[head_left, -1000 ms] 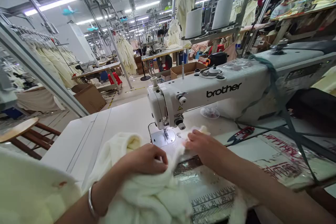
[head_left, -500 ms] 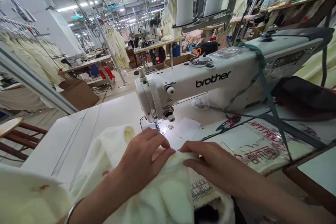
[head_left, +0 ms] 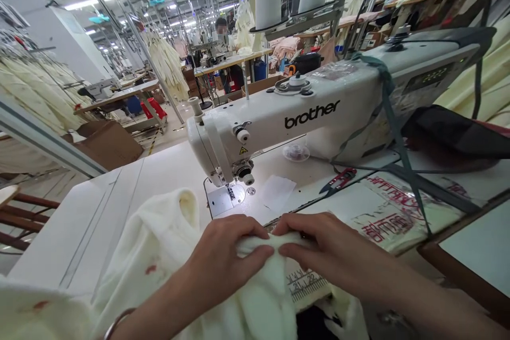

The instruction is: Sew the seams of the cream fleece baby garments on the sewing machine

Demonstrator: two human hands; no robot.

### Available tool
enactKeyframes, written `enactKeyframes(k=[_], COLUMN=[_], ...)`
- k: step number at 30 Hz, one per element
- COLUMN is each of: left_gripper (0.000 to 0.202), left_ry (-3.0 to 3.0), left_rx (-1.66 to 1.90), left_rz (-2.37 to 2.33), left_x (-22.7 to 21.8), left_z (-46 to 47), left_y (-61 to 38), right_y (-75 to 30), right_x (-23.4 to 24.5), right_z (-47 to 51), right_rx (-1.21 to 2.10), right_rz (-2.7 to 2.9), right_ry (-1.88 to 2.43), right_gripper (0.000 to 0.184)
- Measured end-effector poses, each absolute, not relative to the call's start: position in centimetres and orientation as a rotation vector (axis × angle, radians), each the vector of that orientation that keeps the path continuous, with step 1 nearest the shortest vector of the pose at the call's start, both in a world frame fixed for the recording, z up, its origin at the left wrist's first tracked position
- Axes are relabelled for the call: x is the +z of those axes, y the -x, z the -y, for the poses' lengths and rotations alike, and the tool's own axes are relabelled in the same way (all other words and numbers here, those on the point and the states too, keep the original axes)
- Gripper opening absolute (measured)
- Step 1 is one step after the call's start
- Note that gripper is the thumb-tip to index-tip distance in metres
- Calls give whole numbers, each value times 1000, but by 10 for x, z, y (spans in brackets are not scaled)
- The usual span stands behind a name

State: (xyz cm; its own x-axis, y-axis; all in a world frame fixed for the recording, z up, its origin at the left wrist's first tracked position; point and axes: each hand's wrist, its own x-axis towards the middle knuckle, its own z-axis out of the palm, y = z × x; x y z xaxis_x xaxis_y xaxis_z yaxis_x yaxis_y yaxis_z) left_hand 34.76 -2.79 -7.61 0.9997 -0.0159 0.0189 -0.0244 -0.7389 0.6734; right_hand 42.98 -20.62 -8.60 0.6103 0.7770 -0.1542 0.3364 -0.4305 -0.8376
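Cream fabric with small reddish marks is spread over the left and front of the sewing table. My left hand pinches a folded edge of it between thumb and fingers. Close beside it, my right hand pinches the same edge, the two thumbs nearly meeting. Both hands are in front of the white sewing machine, whose needle area and metal plate lie just beyond, lit and uncovered. A printed ruler strip shows below my right hand.
Red-handled thread snips, a white scrap and a clear bobbin-like disc lie on the table. Thread cones stand behind the machine. A dark pouch-like item is at right, a wooden stool at left. Other people sit farther back.
Both hands have drawn the fabric edge slightly nearer to me, away from the needle, so the metal plate shows more. The camera view has shifted a little.
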Motion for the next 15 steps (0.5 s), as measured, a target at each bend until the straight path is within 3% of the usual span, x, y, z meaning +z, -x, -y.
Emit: enactKeyframes(k=[5, 15], left_gripper=[7, 13], left_ry=[-2368, -2300], left_rx=[-11, -275], left_rz=[180, -123], left_x=[-74, -67], left_z=[25, 16], left_y=[-354, -361], right_y=[-431, -442], right_x=[-84, -94], right_z=[205, 191], right_rx=[643, 706], right_rz=[870, 832], right_ry=[2033, 2013], right_gripper=[21, 12])
